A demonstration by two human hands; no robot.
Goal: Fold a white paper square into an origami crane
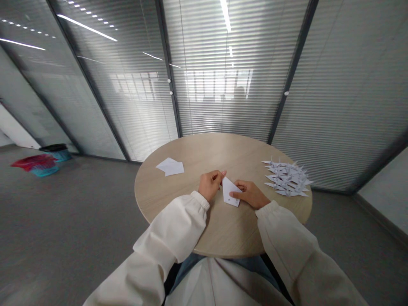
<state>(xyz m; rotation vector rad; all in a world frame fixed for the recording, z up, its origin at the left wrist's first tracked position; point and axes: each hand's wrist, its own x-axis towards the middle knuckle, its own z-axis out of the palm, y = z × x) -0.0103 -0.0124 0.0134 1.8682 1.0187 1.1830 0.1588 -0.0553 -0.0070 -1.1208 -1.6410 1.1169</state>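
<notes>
A white sheet of paper folded into a triangle (230,192) lies near the middle of a round wooden table (204,155). My left hand (210,184) pinches the paper's top tip, fingers closed on it. My right hand (250,194) presses on the paper's right edge, thumb and fingers holding it flat against the tabletop. Both arms wear cream sleeves.
A heap of several folded white paper cranes (287,178) lies at the table's right side. A few flat white sheets (171,166) lie at the left. Glass walls with blinds stand behind the table. Red and teal baskets (43,165) sit on the grey floor at far left.
</notes>
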